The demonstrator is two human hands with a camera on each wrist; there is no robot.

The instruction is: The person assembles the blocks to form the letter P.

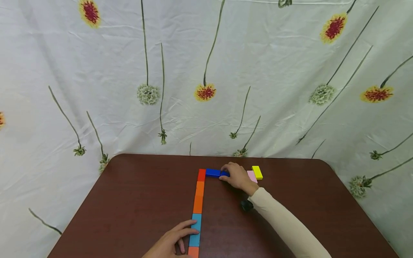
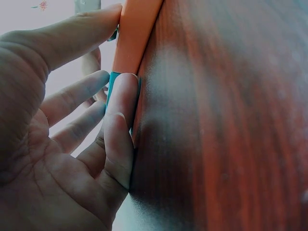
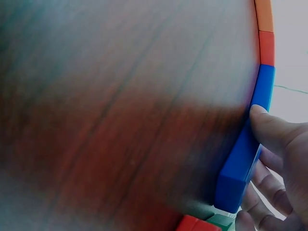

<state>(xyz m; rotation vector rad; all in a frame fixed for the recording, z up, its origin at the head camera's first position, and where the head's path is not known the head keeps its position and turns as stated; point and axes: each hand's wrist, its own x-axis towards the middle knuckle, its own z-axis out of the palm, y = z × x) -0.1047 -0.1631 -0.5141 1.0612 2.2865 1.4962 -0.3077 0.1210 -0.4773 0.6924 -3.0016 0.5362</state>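
Observation:
My right hand [image 1: 237,175] pinches a dark blue block [image 3: 236,166] between thumb and fingers. This block lines up end to end with another dark blue block [image 1: 213,173], which meets a red block [image 1: 201,175] at a corner. From the red block a row of orange blocks [image 1: 198,199] and light blue blocks [image 1: 195,240] runs toward me, with a salmon-orange block [image 1: 193,252] at the near edge of view. My left hand [image 1: 169,240] lies beside the row, fairly straight fingertips resting on the light blue part; its thumb touches the orange block [image 2: 137,36] in the left wrist view.
Beyond my right wrist, a pink block [image 1: 252,175] and a yellow block [image 1: 257,172] lie on the dark brown table [image 1: 138,200]. The right wrist view also shows a red block [image 3: 196,224] and a green one [image 3: 222,221]. A flowered cloth [image 1: 180,53] hangs behind the table.

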